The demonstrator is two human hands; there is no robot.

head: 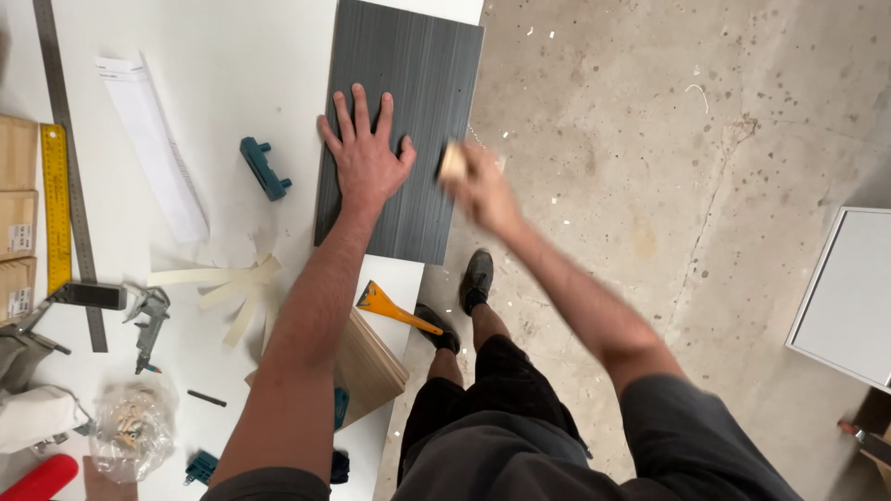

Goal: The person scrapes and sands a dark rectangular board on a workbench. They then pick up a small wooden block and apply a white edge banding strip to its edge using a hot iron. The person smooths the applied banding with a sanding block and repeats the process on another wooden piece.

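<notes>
My left hand (365, 148) lies flat, fingers spread, on a dark grey board (408, 65) that sits at the right edge of the white table (223, 83) and overhangs it. At the board's right edge my right hand (483, 190), blurred by motion, grips a small pale block (453, 162). The block touches the board's edge.
On the table lie a blue plastic piece (264, 169), a yellow ruler (56, 204), a long steel rule (67, 158), paper strips (227, 283), an orange scraper (394, 309), a wooden panel (367, 366), a bag of small parts (130, 429). Concrete floor at right, with a white panel (849, 297).
</notes>
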